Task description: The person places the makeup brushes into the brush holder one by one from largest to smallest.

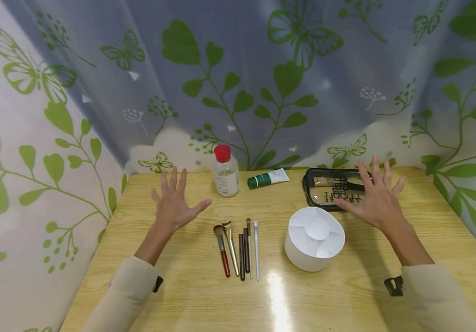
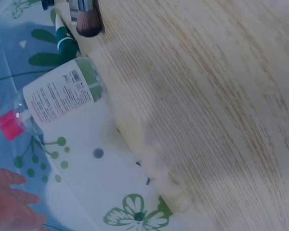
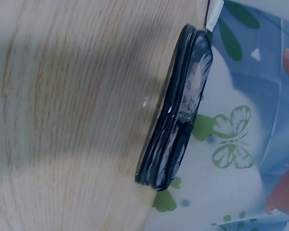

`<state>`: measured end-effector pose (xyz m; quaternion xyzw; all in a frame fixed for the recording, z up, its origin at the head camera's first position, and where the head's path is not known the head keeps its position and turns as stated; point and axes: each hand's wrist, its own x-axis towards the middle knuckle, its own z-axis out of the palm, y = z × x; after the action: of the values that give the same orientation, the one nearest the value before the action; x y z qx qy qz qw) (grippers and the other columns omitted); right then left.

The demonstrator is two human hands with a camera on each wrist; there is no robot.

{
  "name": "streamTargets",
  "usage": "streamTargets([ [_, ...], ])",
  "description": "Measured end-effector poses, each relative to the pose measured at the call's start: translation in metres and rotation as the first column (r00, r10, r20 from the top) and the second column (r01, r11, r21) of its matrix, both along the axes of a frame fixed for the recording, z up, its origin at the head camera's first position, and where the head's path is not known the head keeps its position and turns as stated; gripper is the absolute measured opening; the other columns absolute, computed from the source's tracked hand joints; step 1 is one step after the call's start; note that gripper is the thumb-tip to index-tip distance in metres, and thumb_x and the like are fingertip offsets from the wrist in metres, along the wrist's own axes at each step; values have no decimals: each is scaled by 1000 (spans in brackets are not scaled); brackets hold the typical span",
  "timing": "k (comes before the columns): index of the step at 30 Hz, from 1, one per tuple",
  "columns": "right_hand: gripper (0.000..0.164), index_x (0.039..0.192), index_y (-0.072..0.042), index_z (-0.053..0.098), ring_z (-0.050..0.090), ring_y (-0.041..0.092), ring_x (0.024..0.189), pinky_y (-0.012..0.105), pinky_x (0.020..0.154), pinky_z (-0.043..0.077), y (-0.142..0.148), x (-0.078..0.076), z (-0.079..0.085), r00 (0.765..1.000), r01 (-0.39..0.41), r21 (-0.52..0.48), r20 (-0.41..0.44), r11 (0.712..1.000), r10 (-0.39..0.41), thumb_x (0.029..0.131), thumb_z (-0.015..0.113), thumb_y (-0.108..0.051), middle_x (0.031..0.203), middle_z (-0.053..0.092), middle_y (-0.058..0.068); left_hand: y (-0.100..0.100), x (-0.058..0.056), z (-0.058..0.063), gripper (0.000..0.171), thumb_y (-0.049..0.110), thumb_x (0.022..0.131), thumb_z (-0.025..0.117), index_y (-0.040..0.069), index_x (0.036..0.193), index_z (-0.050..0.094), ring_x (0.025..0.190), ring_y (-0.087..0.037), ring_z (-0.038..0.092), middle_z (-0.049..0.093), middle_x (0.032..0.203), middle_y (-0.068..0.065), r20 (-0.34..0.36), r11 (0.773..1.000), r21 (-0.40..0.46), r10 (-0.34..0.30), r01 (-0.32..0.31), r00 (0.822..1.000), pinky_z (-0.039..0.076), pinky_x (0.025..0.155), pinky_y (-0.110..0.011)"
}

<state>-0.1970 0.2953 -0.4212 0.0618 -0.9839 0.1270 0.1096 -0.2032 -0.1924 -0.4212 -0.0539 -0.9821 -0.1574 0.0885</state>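
Observation:
Both hands are held out with fingers spread and nothing in them. My left hand (image 1: 174, 203) is over the table's left side, nearest the clear bottle (image 1: 226, 179) with a red cap. My right hand (image 1: 376, 198) overlaps the clear travel pouch (image 1: 316, 184) with black edges in the head view. Left of that hand stands a white round divided organizer (image 1: 312, 258). Several makeup brushes (image 1: 223, 251) lie in a row in the middle, handles toward me. A green and white tube (image 1: 267, 178) lies behind them. In the right wrist view the pouch (image 3: 176, 115) shows its zipped side.
The wooden table (image 1: 179, 304) reaches back to a curtain (image 1: 238, 129) printed with green leaves and butterflies. The same fabric covers the left and right sides. Each sleeve has a black piece at the wrist, such as the right one (image 1: 394, 286).

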Motion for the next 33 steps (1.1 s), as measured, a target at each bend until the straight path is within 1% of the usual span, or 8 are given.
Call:
streamTargets([
  [6, 109, 153, -20, -1, -16, 40, 144, 80, 98, -6, -6, 14, 9, 998, -51, -110, 23, 993, 54, 76, 64, -61, 158, -18, 6, 6, 9, 1, 103, 65, 78, 60, 11, 152, 14, 146, -41, 5, 6, 160, -15, 25, 996, 85, -28, 26, 999, 19, 107, -71],
  [11, 106, 154, -20, 3, -14, 38, 145, 77, 101, -9, -11, 27, 12, 993, -100, -252, 41, 963, 114, 78, 70, -49, 160, -13, 5, 15, 19, -3, 95, 53, 81, 65, 5, 150, 22, 141, -45, 19, 18, 156, -21, 50, 975, 215, -60, 48, 997, 29, 104, -67],
  [14, 104, 154, -20, 4, -8, 40, 146, 79, 100, 1, -16, 35, 15, 986, -127, -315, 67, 941, 155, 78, 72, -45, 161, -8, 7, 24, 26, -5, 83, 44, 84, 67, 0, 145, 32, 134, -43, 34, 31, 149, -23, 81, 946, 321, -63, 34, 995, 38, 101, -60],
  [18, 101, 153, -24, 2, 7, 49, 142, 80, 92, 19, -24, 48, 18, 975, -121, -347, 135, 930, 178, 81, 70, -44, 161, -2, 8, 39, 35, -9, 61, 31, 84, 70, -5, 130, 50, 112, -38, 57, 53, 130, -24, 121, 894, 449, -62, 2, 991, 54, 83, -45],
  [20, 100, 153, -27, 0, 13, 52, 140, 79, 91, 22, -28, 54, 19, 968, -115, -359, 168, 926, 186, 82, 69, -44, 161, 1, 9, 47, 40, -12, 50, 25, 83, 72, -5, 120, 58, 100, -35, 64, 61, 118, -24, 130, 871, 492, -68, -5, 989, 57, 73, -40],
  [23, 100, 152, -31, -1, 21, 55, 136, 77, 92, 25, -32, 61, 19, 961, -115, -378, 193, 919, 200, 82, 69, -43, 159, 9, 16, 56, 44, -17, 38, 19, 82, 73, -6, 108, 64, 87, -30, 67, 67, 103, -22, 137, 850, 526, -81, -3, 987, 56, 66, -35],
  [27, 100, 153, -31, 3, 25, 54, 135, 75, 93, 28, -36, 68, 17, 954, -137, -410, 191, 902, 231, 81, 71, -40, 157, 16, 20, 64, 47, -26, 33, 15, 79, 75, -9, 99, 65, 77, -24, 67, 68, 89, -19, 175, 850, 525, -74, -29, 982, 55, 62, -32],
  [33, 101, 153, -25, 10, 26, 52, 135, 72, 97, 29, -39, 74, 6, 943, -192, -463, 157, 865, 293, 77, 76, -34, 157, 18, 18, 73, 48, -36, 29, 15, 77, 76, -9, 91, 66, 70, -20, 65, 69, 81, -15, 246, 875, 479, -63, -64, 967, 54, 59, -29],
])
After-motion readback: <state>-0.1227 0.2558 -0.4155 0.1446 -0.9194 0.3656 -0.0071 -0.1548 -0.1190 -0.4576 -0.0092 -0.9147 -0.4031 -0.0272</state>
